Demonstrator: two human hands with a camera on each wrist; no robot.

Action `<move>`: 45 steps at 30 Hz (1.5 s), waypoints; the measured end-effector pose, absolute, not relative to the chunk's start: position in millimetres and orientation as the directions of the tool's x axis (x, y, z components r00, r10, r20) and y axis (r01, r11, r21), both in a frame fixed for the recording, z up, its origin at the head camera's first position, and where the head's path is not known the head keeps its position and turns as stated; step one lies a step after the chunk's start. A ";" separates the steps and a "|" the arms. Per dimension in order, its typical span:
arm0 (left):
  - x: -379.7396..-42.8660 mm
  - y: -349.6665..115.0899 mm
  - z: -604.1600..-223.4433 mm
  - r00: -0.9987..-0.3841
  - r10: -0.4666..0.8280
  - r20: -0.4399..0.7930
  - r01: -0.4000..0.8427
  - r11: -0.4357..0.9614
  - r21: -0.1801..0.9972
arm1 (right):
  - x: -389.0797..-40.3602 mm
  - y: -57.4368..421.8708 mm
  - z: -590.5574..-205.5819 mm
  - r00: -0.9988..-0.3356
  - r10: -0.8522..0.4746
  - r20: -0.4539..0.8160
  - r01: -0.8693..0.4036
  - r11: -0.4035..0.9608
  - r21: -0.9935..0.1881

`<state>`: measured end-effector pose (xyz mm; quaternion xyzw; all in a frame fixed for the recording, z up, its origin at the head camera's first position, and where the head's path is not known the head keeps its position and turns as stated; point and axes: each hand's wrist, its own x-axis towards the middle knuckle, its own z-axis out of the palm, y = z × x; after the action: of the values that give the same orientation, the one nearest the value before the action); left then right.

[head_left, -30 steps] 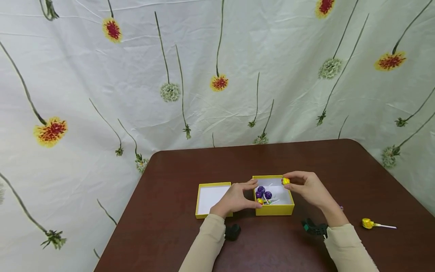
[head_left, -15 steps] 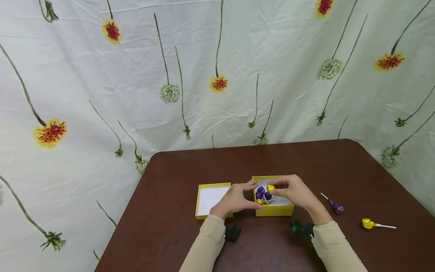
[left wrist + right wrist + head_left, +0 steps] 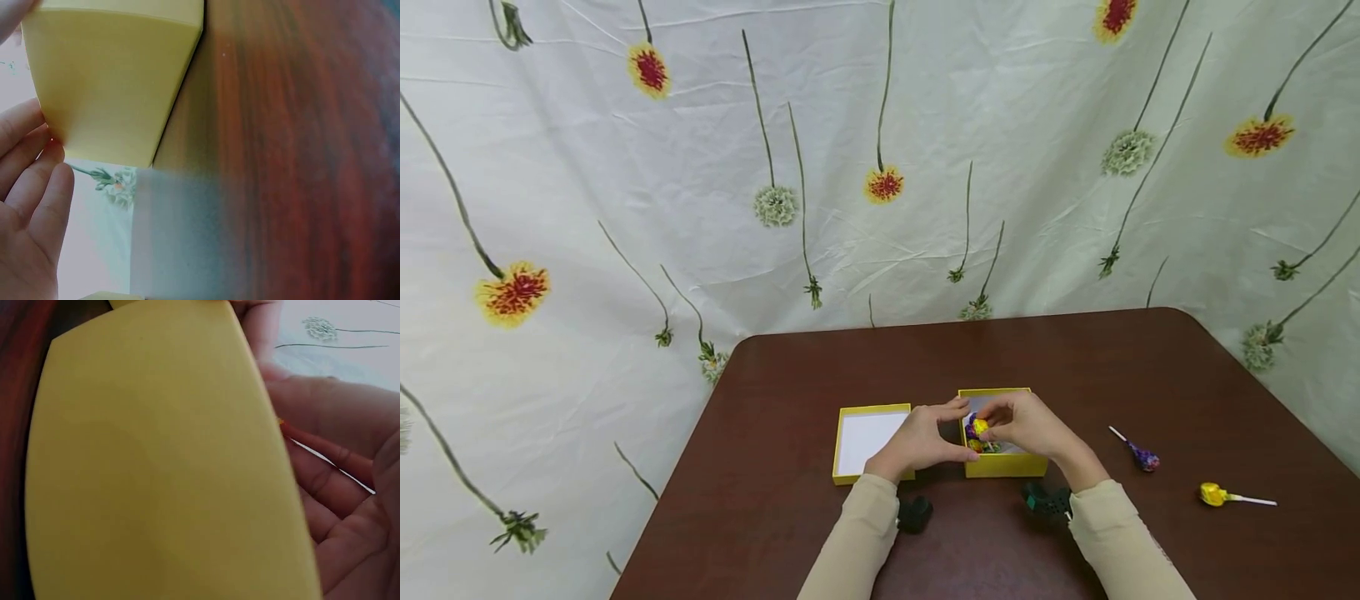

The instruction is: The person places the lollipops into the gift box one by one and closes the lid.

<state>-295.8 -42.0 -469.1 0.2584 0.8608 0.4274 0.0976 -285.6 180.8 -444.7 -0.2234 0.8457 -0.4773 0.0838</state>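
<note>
A yellow box with a white inside stands on the table, its top uncovered. My left hand grips its left end, thumb at the front corner and fingers at the back corner. In the left wrist view those fingers lie against the yellow wall. Over the left part of the box, my right hand pinches a yellow-wrapped lollipop between thumb and fingers. Purple lollipops and another yellow one lie beneath it in the box, partly covered by my hand. The box wall hides the right fingertips in the right wrist view.
A shallow yellow lid, white inside, lies left of the box, under my left wrist. On the right side of the dark brown table lie a purple lollipop and a yellow lollipop. A flowered cloth hangs behind.
My right hand has carried the yellow lollipop from the box's back right corner leftward and down over the purple ones. The purple lollipop on the table has come into view. My left hand stays put.
</note>
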 end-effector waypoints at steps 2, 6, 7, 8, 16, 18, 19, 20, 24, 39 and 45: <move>-295.2 -42.0 -469.4 -0.847 0.529 0.049 0.359 0.502 0.787 | -286.3 179.8 -447.0 -0.881 -0.469 0.067 -0.294 0.431 -0.853; -295.0 -41.8 -469.1 -0.846 0.531 0.052 0.360 0.497 0.789 | -287.4 178.6 -449.6 -0.879 -0.472 0.071 -0.300 0.431 -0.851; -295.2 -41.8 -468.8 -0.846 0.530 0.057 0.363 0.495 0.789 | -287.8 178.0 -449.9 -0.880 -0.469 0.074 -0.304 0.437 -0.847; -295.4 -41.8 -468.4 -0.846 0.530 0.062 0.366 0.492 0.790 | -288.4 177.1 -450.1 -0.882 -0.466 0.075 -0.307 0.446 -0.841; -297.6 -43.6 -464.8 -0.842 0.533 0.085 0.377 0.468 0.799 | -293.7 167.2 -450.8 -0.881 -0.464 0.090 -0.339 0.489 -0.804; -297.6 -44.1 -464.8 -0.843 0.531 0.088 0.377 0.466 0.801 | -294.6 165.4 -450.7 -0.883 -0.461 0.090 -0.343 0.501 -0.795; -297.3 -44.3 -465.1 -0.844 0.529 0.087 0.374 0.464 0.803 | -295.0 164.8 -451.0 -0.882 -0.463 0.090 -0.345 0.505 -0.791; -297.0 -44.5 -465.4 -0.845 0.527 0.088 0.374 0.466 0.802 | -295.1 164.4 -451.4 -0.881 -0.465 0.086 -0.344 0.505 -0.792; -295.1 -45.3 -466.3 -0.848 0.523 0.086 0.372 0.472 0.799 | -293.7 163.9 -451.6 -0.888 -0.456 0.055 -0.305 0.495 -0.814; -294.6 -44.9 -473.5 -0.857 0.511 0.064 0.343 0.474 0.811 | -283.3 178.0 -439.4 -0.927 -0.362 0.095 -0.265 0.456 -0.850; -295.3 -42.4 -471.4 -0.856 0.515 0.045 0.342 0.499 0.796 | -271.1 200.7 -428.6 -0.950 -0.287 0.122 -0.254 0.483 -0.838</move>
<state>-295.3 -42.4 -471.4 0.2490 0.8601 0.4339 0.0995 -271.1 200.7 -428.6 -0.1571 0.8611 -0.4833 0.0172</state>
